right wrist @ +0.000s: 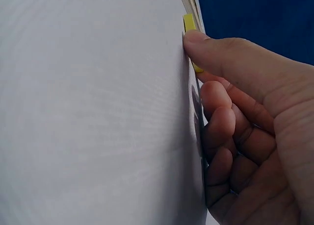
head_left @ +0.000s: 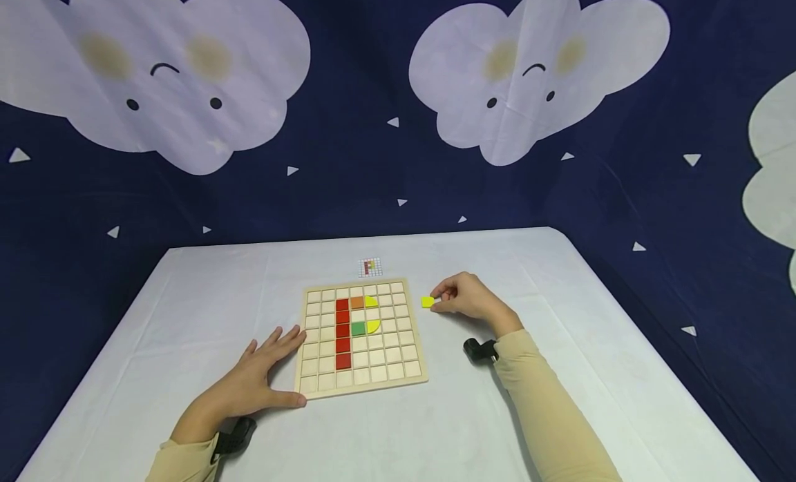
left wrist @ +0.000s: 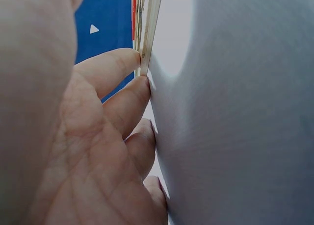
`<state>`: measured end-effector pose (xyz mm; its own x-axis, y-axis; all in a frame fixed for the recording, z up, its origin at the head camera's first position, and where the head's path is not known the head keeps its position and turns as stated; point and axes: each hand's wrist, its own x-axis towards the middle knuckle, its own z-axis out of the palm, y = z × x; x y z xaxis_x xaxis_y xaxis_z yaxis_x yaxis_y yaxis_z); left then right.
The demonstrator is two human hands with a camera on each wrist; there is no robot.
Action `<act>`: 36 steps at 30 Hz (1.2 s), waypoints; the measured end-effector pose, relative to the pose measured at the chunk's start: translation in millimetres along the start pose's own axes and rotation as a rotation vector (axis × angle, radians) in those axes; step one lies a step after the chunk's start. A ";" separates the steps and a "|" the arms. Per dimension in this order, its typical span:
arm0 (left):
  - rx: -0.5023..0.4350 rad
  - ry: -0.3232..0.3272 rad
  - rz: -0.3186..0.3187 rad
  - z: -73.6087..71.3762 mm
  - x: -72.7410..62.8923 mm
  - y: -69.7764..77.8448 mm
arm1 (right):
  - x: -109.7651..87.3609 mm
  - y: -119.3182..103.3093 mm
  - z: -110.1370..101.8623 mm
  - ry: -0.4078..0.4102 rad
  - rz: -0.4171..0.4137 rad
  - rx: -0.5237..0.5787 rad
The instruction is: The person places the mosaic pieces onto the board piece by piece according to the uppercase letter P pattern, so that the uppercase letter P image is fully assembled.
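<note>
A wooden grid board (head_left: 363, 385) lies on the table with a column of several red square tiles (head_left: 343, 345). Right of that column sit an orange tile (head_left: 357, 302), a green tile (head_left: 358, 329) and two yellow quarter-round tiles (head_left: 373, 326). My left hand (head_left: 255, 380) touches the board's left side with fingers extended, its thumb at the near left corner; in the left wrist view, fingertips meet the board edge. Beyond the board's right side, my right hand (head_left: 468, 299) pinches a small yellow block (right wrist: 189, 22) between thumb and forefinger, close over the tabletop.
A small printed card (head_left: 370, 267) with a coloured grid pattern lies just behind the board. White cloth covers the table (head_left: 205, 295). Behind it hangs a dark blue curtain (head_left: 348, 206) with clouds and triangles. Each wrist wears a black camera (head_left: 479, 351).
</note>
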<state>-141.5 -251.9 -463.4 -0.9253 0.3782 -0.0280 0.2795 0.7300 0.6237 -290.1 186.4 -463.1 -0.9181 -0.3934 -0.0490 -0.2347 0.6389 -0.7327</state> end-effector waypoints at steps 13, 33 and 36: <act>0.014 -0.003 -0.005 -2.5 0.9 2.2 | 0.4 -10.0 0.4 -0.022 -0.027 0.013; 0.007 0.002 -0.007 -1.1 0.0 4.1 | 16.0 -48.7 30.1 -0.087 -0.132 0.042; 0.009 0.001 -0.009 -0.7 -0.1 4.2 | 19.7 -53.6 35.4 -0.098 -0.152 0.037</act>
<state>-140.5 -249.3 -460.2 -0.9281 0.3708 -0.0329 0.2733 0.7387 0.6162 -284.3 121.0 -448.9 -0.8368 -0.5475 -0.0004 -0.3549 0.5431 -0.7609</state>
